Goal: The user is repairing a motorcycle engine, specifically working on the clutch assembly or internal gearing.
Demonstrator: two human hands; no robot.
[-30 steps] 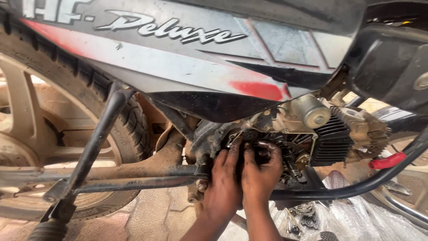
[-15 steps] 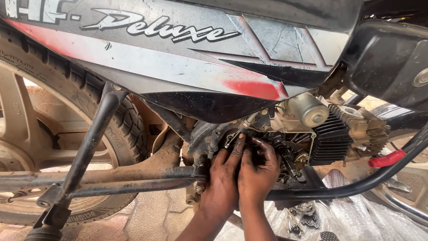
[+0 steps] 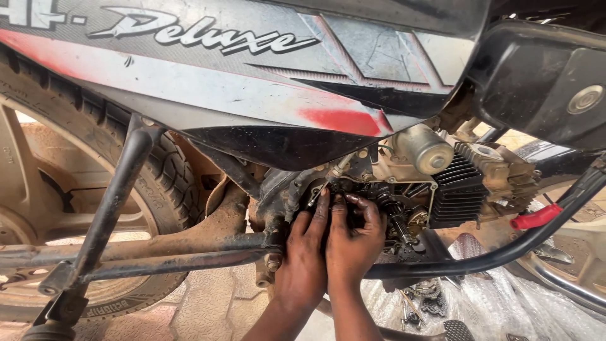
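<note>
While both reach up | left hand [image 3: 304, 262], right hand [image 3: 353, 243] pressed into engine [image 3: 404, 208] | grips unclear

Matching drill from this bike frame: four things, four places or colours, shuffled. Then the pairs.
1 left hand
2 right hand
3 rear tyre
4 clamp cap

A red, on the black guard bar
B fingers curled into the open engine
C behind the stand leg, far left
D flat against the casing, fingers up

Pairs: 1-D, 2-B, 3-C, 4-A
</note>
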